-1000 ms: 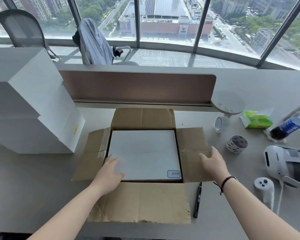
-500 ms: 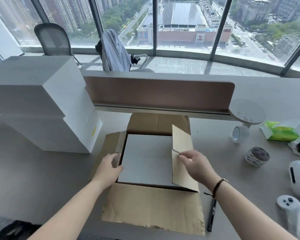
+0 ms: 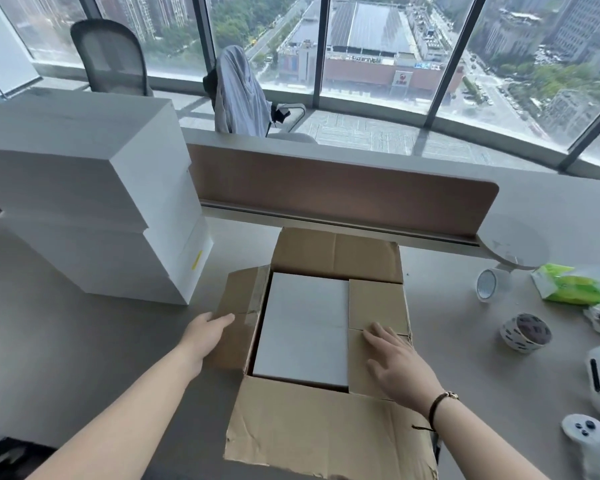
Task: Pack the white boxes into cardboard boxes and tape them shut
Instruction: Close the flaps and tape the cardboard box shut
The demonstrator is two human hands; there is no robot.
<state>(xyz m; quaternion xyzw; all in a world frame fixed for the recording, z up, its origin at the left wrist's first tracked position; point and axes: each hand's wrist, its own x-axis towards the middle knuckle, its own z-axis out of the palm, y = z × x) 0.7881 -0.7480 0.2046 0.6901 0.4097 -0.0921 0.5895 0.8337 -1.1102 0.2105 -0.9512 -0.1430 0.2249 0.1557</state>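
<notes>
Bare arms; dark bracelet (image 3: 436, 407), R wrist.

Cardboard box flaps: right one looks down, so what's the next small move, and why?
Probably fold the left flap inward with the left hand. The right hand already presses the right flap flat over the white box, while the left flap stands open.
</notes>
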